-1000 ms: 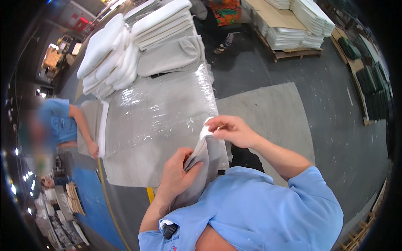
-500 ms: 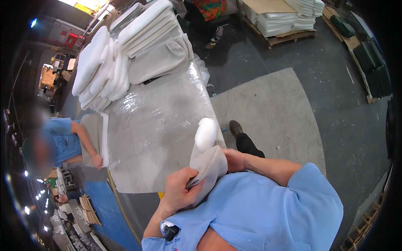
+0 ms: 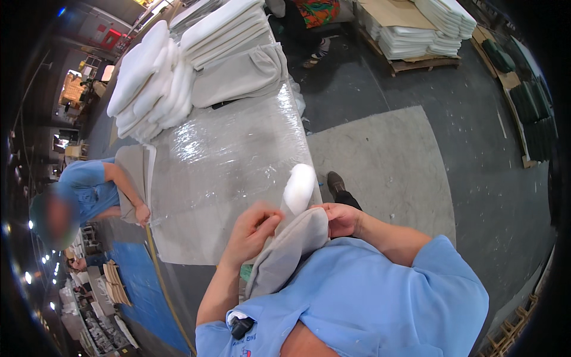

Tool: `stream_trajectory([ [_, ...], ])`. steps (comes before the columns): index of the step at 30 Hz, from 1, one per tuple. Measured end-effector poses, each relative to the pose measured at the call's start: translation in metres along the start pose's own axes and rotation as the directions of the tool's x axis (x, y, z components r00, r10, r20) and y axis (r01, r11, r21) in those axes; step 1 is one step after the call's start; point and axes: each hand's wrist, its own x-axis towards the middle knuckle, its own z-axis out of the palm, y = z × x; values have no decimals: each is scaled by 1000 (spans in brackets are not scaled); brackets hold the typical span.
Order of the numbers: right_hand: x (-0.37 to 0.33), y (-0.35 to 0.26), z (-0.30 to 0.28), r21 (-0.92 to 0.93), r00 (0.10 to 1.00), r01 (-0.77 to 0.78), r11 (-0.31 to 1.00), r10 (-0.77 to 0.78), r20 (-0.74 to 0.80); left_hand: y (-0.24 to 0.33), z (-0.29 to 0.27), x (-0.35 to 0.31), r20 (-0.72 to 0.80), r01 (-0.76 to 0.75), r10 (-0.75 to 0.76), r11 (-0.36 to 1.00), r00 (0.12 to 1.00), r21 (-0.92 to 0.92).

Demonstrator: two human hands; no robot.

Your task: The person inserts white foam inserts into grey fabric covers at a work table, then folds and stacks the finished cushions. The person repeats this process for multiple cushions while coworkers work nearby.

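Note:
A grey fabric cover [image 3: 289, 253] lies slantwise against my front at the near table edge. White padding [image 3: 299, 184] sticks out of its far end, over the table. My right hand [image 3: 343, 219] pinches the cover's edge on the right, beside the padding. My left hand [image 3: 253, 231] is at the cover's left side, thumb and fingers bent toward its edge. Motion blurs those fingertips, so whether they grip the fabric cannot be made out.
The table [image 3: 220, 172] has a shiny plastic covering. White padding pieces [image 3: 151, 89] and grey covers [image 3: 238, 80] are piled at its far end. A co-worker [image 3: 89, 190] stands at the left with a grey cover. A pallet [image 3: 425, 63] of white stacks stands far right.
My left hand has come off its wrapped grip and risen slightly, fingers blurred. The grey cover now lies smoother and more spread. My right hand stays at its edge. The view has shifted a little.

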Motion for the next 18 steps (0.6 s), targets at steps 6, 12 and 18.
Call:
stream_trajectory([
  [6,-1,-12,-6,-136,982,169,976,-179,-64,9,13,37,179,111,-159,961,971,252],
  [12,-5,-28,14,-592,920,233,772,-372,-123,24,13,41,309,-245,-25,550,951,798],
  [18,-3,-29,75,-997,786,22,72,-617,-27,14,2,40,419,-499,278,381,865,778],
])
